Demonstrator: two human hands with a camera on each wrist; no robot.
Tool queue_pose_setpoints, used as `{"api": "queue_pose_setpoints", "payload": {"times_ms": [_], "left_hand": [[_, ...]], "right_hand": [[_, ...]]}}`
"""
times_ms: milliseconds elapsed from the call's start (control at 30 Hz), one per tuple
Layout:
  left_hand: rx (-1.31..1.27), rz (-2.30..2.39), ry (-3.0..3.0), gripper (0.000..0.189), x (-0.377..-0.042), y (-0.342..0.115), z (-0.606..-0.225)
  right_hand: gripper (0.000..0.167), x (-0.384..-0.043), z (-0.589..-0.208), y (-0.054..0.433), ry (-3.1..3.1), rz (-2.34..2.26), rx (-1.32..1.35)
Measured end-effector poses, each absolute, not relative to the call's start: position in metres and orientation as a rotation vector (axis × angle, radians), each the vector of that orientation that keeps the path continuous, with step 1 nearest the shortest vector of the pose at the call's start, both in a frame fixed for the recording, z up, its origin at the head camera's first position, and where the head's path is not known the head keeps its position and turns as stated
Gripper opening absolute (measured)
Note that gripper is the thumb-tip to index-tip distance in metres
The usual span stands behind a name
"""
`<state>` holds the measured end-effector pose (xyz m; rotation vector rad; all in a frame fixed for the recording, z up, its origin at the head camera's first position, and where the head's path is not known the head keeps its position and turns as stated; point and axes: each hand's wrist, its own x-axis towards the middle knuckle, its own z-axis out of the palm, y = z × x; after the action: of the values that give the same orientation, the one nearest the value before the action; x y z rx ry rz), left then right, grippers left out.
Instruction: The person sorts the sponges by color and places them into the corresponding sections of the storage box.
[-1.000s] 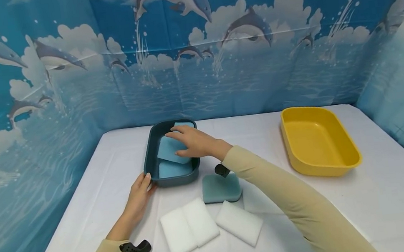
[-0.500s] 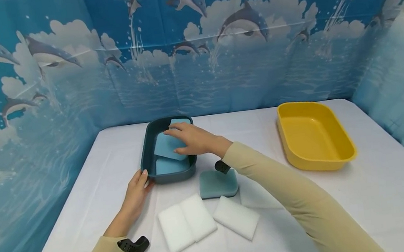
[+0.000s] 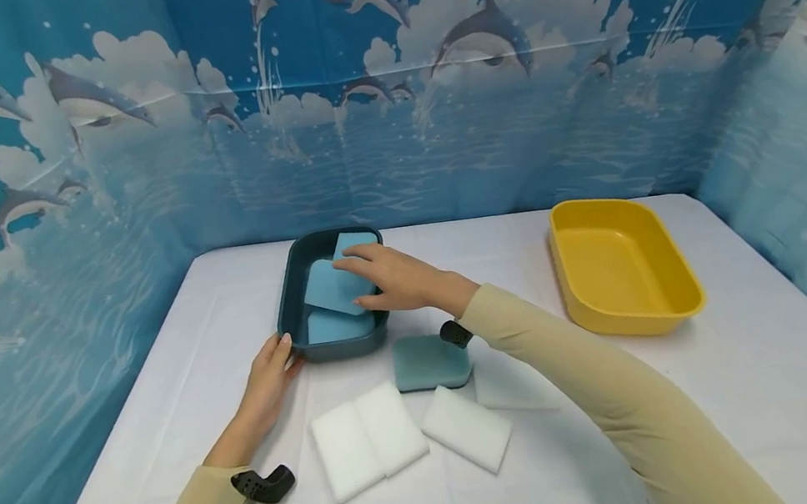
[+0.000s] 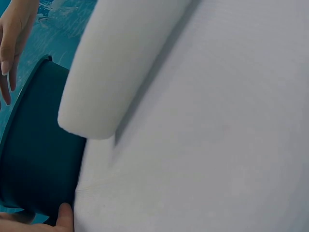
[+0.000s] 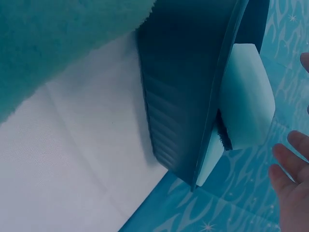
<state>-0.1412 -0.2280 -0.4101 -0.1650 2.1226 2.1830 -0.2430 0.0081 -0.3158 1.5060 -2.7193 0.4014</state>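
Note:
In the head view, a dark teal basin (image 3: 343, 348) stands at the left of the white-covered table. Several light-blue sponges (image 3: 332, 286) lie in it, overlapping. My left hand (image 3: 265, 387) holds the basin at its near left corner, thumb up at the rim. Over the basin's right side hovers my right hand (image 3: 403, 279), fingers spread and nothing in them. The right wrist view shows a sponge (image 5: 248, 96) with a dark scouring layer sticking up past the basin's rim, apart from the right fingertips (image 5: 280, 176).
A teal sponge (image 3: 430, 362) sits on the table in front of the basin. Several white foam blocks (image 3: 468, 429) lie nearer the front, one partly behind the right sleeve. At the right stands a yellow basin (image 3: 626, 275). A dolphin-print curtain (image 3: 392, 161) rises behind the table.
The head view has tilted slightly, so everything sits a little higher in it. My right hand has drifted slightly right over the basin. My left hand has kept its hold.

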Motion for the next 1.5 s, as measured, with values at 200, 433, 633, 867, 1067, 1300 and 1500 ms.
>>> {"api": "queue_pose_setpoints", "payload": {"times_ms": [200,433,633,867,1067,1300,1500], "left_hand": [[-0.159,2.161,2.138,0.055,-0.142,-0.229,-0.408],[-0.2,2.137,2.155,0.056,-0.138,-0.233,-0.408],[-0.214,2.15,2.156,0.056,-0.139,-0.233,-0.41],[-0.223,2.16,2.138,0.056,-0.137,-0.235,-0.412],[-0.187,2.141,2.14,0.057,-0.139,-0.235,-0.41],[-0.148,2.121,2.169,0.057,-0.144,-0.236,-0.405],[-0.155,2.123,2.159,0.056,-0.142,-0.235,-0.407]], "right_hand": [[0.06,-0.236,-0.315,0.012,-2.687,0.425,1.525],[0.059,-0.229,-0.314,0.014,-2.618,0.446,1.578],[0.059,-0.227,-0.312,0.021,-2.666,0.452,1.52],[0.06,-0.226,-0.32,0.031,-2.689,0.461,1.516],[0.06,-0.222,-0.325,0.043,-2.7,0.484,1.496],[0.061,-0.213,-0.324,0.061,-2.711,0.514,1.462],[0.062,-0.209,-0.331,0.069,-2.74,0.499,1.437]]}}
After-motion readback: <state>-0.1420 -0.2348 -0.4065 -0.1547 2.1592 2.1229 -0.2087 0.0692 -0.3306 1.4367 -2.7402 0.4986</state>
